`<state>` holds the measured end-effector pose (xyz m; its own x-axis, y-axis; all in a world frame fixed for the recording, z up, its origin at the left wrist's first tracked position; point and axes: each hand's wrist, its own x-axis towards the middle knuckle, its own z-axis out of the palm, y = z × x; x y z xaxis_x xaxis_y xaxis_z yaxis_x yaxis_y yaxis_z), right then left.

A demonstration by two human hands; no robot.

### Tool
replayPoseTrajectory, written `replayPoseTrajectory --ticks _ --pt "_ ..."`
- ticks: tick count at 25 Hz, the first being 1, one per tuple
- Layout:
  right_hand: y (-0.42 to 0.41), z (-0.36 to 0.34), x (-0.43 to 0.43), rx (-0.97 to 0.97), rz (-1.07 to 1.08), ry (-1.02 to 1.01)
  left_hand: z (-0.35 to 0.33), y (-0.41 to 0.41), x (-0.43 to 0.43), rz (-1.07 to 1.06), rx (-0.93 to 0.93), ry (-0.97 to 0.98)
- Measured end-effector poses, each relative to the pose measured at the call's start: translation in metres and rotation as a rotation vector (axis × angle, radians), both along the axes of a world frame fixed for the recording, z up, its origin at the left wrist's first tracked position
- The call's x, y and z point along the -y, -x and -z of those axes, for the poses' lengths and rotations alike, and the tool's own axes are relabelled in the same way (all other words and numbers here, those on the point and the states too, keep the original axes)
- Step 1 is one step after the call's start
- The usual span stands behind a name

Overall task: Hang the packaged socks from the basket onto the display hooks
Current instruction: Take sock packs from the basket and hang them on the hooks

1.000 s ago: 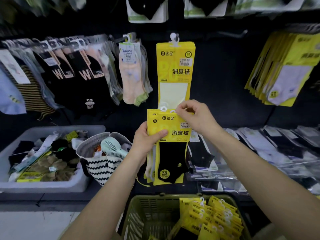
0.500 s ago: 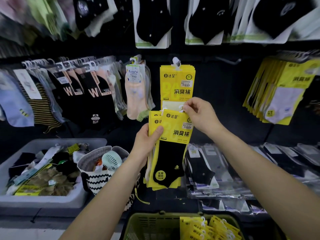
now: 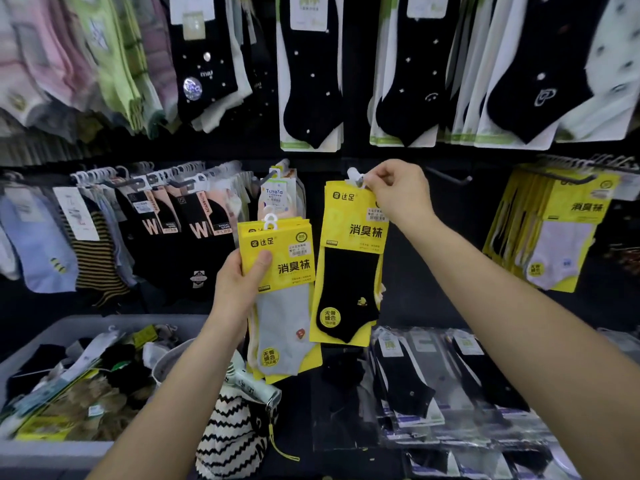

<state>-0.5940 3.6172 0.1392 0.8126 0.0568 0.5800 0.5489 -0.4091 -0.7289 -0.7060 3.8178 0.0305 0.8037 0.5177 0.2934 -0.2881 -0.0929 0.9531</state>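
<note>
My right hand (image 3: 394,190) pinches the top corner of a yellow pack with a black sock (image 3: 349,265), right by its white hanger tab (image 3: 355,176) at the centre display hook. Lower left, my left hand (image 3: 242,282) grips a stack of yellow packs (image 3: 280,271), the front one showing a grey sock, thumb on its face. An empty black hook (image 3: 450,176) juts out just right of my right hand. The basket is out of view.
Black sock cards hang on the row above (image 3: 308,71). More yellow packs (image 3: 550,230) hang at right, dark and striped socks (image 3: 166,230) at left. A grey bin of loose socks (image 3: 69,386) and a zigzag bag (image 3: 239,427) sit below; bagged socks (image 3: 433,382) lie at lower right.
My right hand has taken the black-sock pack off the stack and raised it to the centre hook. My left hand lifted the remaining stack, now showing a grey sock. The view tilted up, hiding the basket.
</note>
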Motion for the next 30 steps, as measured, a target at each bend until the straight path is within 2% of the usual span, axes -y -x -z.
replayPoseTrajectory --ticks 6,9,11,13,15,20,23,26,30 --pt "0.000 0.001 0.001 -0.027 0.002 0.045 -0.002 0.006 -0.006 -0.014 -0.003 -0.008" --pt "0.011 0.013 0.007 0.057 0.083 -0.031 -0.006 0.008 0.002 0.013 0.033 0.015" --pt "0.026 0.031 0.006 0.072 -0.003 -0.112 -0.010 0.008 0.012 0.044 0.056 0.013" --pt "0.043 0.052 -0.001 -0.032 -0.163 -0.069 -0.014 0.006 0.025 0.068 0.075 0.006" --pt "0.052 0.067 -0.007 -0.115 -0.229 -0.009 -0.017 0.004 0.041 0.105 0.100 0.004" --pt "0.049 0.068 0.008 -0.188 -0.264 -0.214 -0.014 0.001 0.062 0.174 0.119 0.040" --pt "0.044 0.066 0.020 -0.233 -0.253 -0.280 -0.011 -0.003 0.061 0.111 0.092 0.054" --pt "0.034 0.056 0.027 -0.232 -0.170 -0.473 -0.012 -0.007 0.053 0.043 0.084 0.107" --pt "0.020 0.042 0.026 -0.194 -0.114 -0.425 -0.011 -0.003 0.033 -0.021 0.028 0.074"
